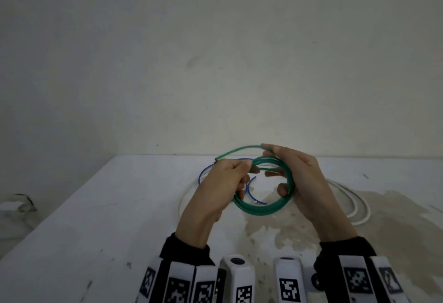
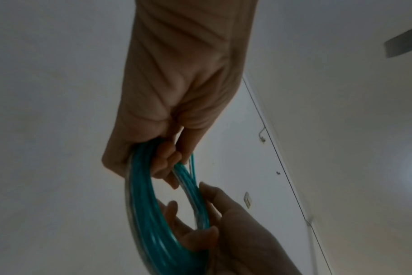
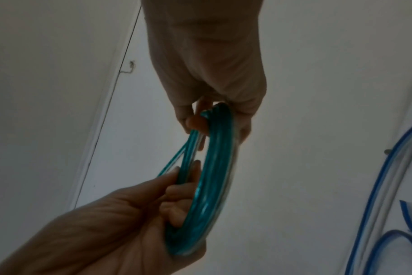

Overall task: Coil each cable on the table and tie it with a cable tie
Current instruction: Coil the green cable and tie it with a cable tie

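From the head: gripping a green cable (image 1: 263,208) coil above the white table (image 1: 96,218), left hand (image 1: 223,182) pinching at nine o'clock, right hand (image 1: 304,178) curling round three o'clock; blue cable (image 1: 203,170) and white cable (image 1: 354,203) lying beneath. No readable writing, only square markers on wrist bands. From the left wrist: fingers closing round the coil. From the right wrist: likewise, blue cable at four o'clock.

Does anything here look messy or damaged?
Yes: the white table has a large brownish stain near its right side, under the hands. It looks like a dried spill or worn paint; I cannot tell which.
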